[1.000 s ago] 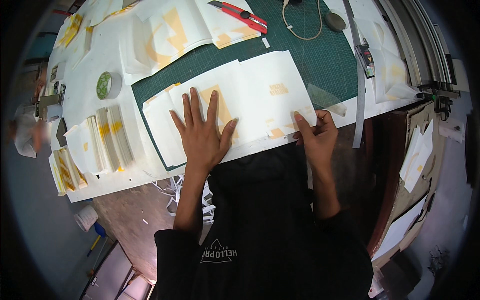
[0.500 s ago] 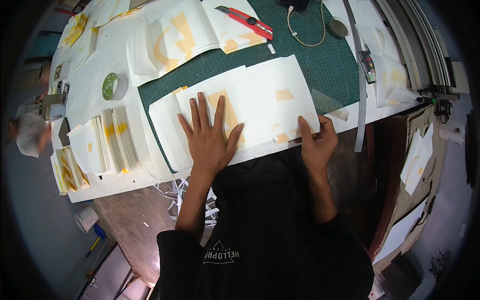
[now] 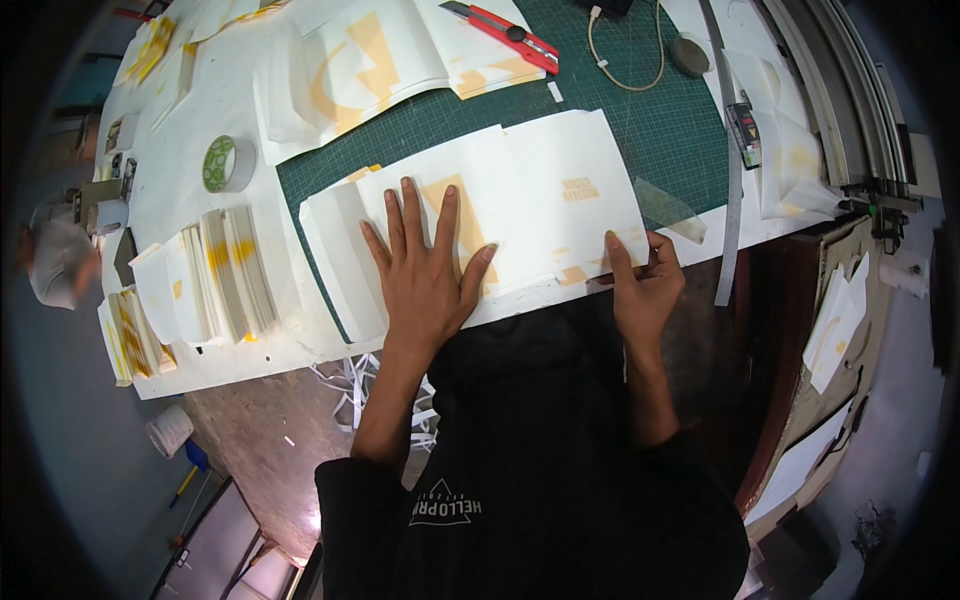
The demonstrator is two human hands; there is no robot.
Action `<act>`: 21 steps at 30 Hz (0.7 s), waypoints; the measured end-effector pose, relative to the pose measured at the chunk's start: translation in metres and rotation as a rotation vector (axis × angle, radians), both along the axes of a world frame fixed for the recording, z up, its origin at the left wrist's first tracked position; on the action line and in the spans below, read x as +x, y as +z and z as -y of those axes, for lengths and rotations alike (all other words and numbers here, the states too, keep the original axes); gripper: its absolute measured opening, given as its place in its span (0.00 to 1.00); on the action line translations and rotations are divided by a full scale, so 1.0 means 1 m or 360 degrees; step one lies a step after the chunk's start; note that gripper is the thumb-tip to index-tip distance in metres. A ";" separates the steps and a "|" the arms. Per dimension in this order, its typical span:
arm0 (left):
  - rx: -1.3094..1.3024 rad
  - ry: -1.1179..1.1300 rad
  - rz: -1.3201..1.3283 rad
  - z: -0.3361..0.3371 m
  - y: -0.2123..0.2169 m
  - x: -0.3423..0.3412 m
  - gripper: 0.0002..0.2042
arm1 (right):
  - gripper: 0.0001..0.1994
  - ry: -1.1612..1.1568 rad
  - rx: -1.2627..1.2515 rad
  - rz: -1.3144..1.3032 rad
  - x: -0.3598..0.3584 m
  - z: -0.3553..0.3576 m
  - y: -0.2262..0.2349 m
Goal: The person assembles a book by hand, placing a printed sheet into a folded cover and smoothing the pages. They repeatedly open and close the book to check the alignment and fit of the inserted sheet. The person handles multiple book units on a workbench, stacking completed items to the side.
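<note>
A white paper sheet with pale orange print [image 3: 540,190] lies over the near edge of the green cutting mat [image 3: 680,115]. Its left part shows a folded flap. My left hand [image 3: 427,255] rests flat on the sheet with the fingers spread. At the sheet's lower right corner, my right hand [image 3: 642,280] pinches the paper between thumb and curled fingers. A clear triangular plastic piece [image 3: 670,212] lies just beyond the right hand. Farther off, a red box cutter [image 3: 510,36] rests on another printed sheet [image 3: 365,70].
A roll of tape [image 3: 228,164] and stacks of folded paper [image 3: 228,270] are on the left. A steel ruler [image 3: 731,200] crosses the table's right edge. A cable [image 3: 627,85] and a round grey puck [image 3: 688,57] lie at the back. Paper strips [image 3: 358,392] hang below. Another person [image 3: 62,265] is at far left.
The whole view has shifted slightly. My left hand stays flat on the sheet, and my right hand still pinches its corner.
</note>
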State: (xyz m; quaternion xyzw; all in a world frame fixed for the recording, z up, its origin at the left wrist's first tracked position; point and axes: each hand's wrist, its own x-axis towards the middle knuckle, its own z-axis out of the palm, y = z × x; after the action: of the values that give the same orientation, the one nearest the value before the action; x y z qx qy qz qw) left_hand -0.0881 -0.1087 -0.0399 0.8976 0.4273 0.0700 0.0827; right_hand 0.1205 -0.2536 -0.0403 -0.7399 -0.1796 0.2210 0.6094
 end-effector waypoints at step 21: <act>0.0007 -0.0029 -0.0006 -0.001 0.001 0.001 0.38 | 0.14 0.0007 0.0004 -0.0051 0.000 0.000 0.002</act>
State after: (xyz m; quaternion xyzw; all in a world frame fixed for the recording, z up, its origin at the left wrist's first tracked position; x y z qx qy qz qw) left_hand -0.0872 -0.1074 -0.0387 0.9017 0.4191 0.0686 0.0805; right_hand 0.1210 -0.2532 -0.0383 -0.7351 -0.1719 0.2340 0.6126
